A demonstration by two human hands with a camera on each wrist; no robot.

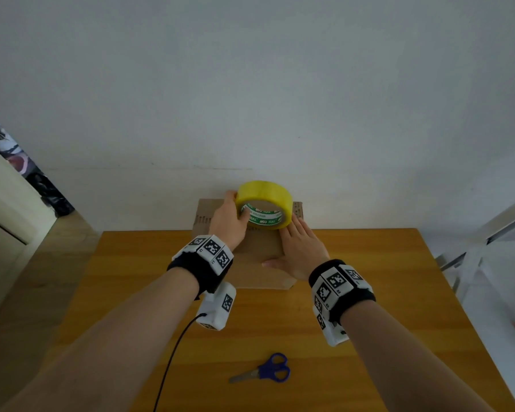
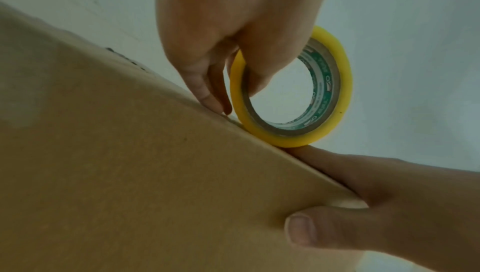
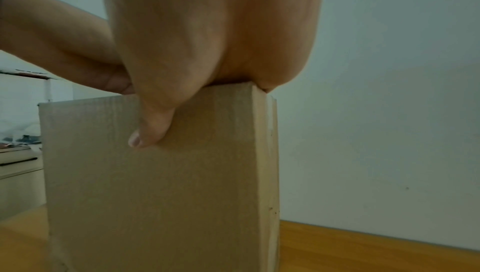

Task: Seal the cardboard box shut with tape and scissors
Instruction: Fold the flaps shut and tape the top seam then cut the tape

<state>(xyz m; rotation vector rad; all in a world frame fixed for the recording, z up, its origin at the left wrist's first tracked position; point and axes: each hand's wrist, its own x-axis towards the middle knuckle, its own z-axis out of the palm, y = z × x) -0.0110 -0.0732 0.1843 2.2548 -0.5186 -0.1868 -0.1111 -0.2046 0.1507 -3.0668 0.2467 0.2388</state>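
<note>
The cardboard box [image 1: 250, 248] stands on the wooden table [image 1: 369, 292], its top closed, with the yellow tape roll [image 1: 263, 203] set on edge at the far end of that top. The left hand [image 1: 231, 220] grips the roll, thumb hooked through its core, while the right hand [image 1: 302, 251] lies flat along the top's right edge, fingers straight and thumb pressing the box's near side. The blue-handled scissors [image 1: 263, 371] lie shut on the table near the person, well apart from the box.
</note>
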